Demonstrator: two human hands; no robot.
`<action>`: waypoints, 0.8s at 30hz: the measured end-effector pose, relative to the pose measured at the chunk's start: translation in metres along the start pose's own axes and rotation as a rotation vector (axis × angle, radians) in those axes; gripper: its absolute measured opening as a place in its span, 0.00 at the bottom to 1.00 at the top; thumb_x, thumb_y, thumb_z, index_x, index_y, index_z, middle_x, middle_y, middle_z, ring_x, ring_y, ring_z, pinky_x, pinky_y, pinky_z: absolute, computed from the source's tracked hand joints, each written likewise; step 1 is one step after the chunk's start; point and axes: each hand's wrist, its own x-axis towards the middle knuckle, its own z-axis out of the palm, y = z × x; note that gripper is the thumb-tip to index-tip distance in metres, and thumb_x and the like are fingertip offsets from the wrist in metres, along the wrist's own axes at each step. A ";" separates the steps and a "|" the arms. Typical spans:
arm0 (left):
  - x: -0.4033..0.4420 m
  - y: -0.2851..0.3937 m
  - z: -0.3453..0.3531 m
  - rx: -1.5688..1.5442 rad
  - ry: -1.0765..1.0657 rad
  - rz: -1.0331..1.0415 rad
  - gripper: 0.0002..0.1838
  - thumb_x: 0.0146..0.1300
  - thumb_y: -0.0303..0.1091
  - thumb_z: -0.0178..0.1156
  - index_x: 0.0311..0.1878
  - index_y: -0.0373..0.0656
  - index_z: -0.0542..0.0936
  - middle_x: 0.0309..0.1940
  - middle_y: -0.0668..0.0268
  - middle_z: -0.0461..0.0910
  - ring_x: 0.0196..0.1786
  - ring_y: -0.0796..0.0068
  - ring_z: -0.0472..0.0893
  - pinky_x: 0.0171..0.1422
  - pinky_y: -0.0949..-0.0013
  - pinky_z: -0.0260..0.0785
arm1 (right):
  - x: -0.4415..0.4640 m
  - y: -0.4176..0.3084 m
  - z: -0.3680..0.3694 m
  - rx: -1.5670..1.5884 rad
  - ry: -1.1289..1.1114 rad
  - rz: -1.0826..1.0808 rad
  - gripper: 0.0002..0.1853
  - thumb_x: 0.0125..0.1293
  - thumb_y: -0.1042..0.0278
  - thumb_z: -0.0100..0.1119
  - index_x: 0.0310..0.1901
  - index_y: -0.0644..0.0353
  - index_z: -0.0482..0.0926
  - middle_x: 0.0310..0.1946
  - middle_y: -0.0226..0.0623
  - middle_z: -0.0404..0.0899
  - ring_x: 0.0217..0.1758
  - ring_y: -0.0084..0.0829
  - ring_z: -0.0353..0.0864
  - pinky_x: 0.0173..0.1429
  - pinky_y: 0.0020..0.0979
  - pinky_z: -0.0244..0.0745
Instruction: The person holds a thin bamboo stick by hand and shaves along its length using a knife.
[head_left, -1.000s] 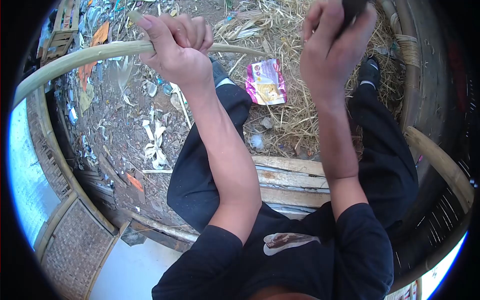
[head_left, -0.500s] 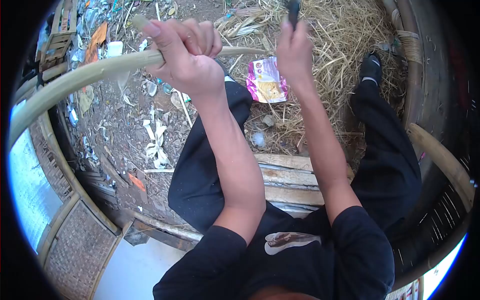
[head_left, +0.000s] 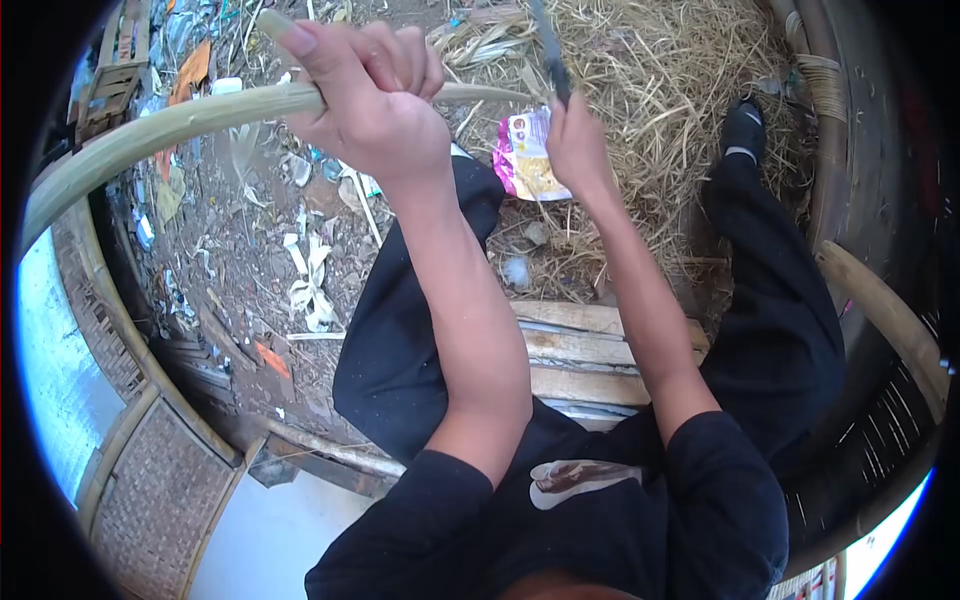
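Note:
My left hand (head_left: 375, 105) is closed around a pale wooden pole (head_left: 190, 118), thumb pointing up and away. The pole runs in from the left edge, looks bent through this lens, and thins to a narrow end just short of my right hand (head_left: 580, 150). That hand is wrapped round the dark handle of a knife (head_left: 550, 48). Its long grey blade points away from me, slightly blurred, and its far end is cut off by the top of the view. Blade and thin pole end appear close together; whether they touch I cannot tell.
Below my hands lies a pink and white packet (head_left: 535, 155) beside loose straw (head_left: 670, 100). Litter and white scraps (head_left: 312, 285) cover the dirt to the left. Wooden slats (head_left: 580, 350) lie between my legs. A bamboo post (head_left: 828, 130) stands at the right.
My right hand has come down and slightly left, and more of the knife blade now shows. My left hand and the pole are nearly where they were.

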 end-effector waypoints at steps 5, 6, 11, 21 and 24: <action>0.001 0.001 0.005 0.098 -0.046 0.041 0.31 0.74 0.57 0.42 0.18 0.47 0.55 0.09 0.73 0.49 0.11 0.82 0.48 0.14 0.75 0.40 | -0.006 -0.080 -0.065 0.432 0.308 -0.257 0.11 0.74 0.64 0.46 0.41 0.67 0.67 0.18 0.42 0.74 0.20 0.35 0.78 0.22 0.36 0.66; 0.001 0.000 0.005 0.099 -0.065 0.056 0.31 0.74 0.57 0.42 0.18 0.47 0.55 0.09 0.73 0.49 0.11 0.82 0.48 0.14 0.75 0.40 | -0.006 -0.081 -0.065 0.537 0.466 -0.396 0.10 0.73 0.66 0.47 0.41 0.66 0.66 0.18 0.40 0.73 0.19 0.30 0.77 0.20 0.33 0.64; -0.003 0.002 0.011 0.035 -0.026 0.049 0.31 0.74 0.56 0.42 0.17 0.47 0.55 0.09 0.73 0.49 0.10 0.83 0.48 0.14 0.75 0.40 | -0.027 0.107 0.069 -0.276 -0.217 0.191 0.22 0.70 0.67 0.45 0.60 0.73 0.62 0.45 0.68 0.77 0.47 0.62 0.80 0.47 0.55 0.75; -0.002 -0.002 0.009 0.063 -0.011 0.040 0.32 0.74 0.57 0.41 0.17 0.47 0.55 0.09 0.73 0.49 0.10 0.83 0.48 0.14 0.75 0.40 | 0.012 -0.046 -0.051 0.990 -0.061 0.213 0.17 0.77 0.54 0.38 0.38 0.60 0.65 0.16 0.22 0.59 0.14 0.17 0.58 0.18 0.23 0.56; -0.001 0.000 0.009 0.089 -0.030 0.022 0.31 0.74 0.57 0.41 0.17 0.46 0.56 0.09 0.72 0.49 0.10 0.83 0.49 0.14 0.75 0.40 | 0.006 -0.070 -0.078 0.570 0.387 -0.329 0.17 0.77 0.56 0.37 0.41 0.65 0.66 0.18 0.29 0.67 0.16 0.22 0.68 0.20 0.27 0.64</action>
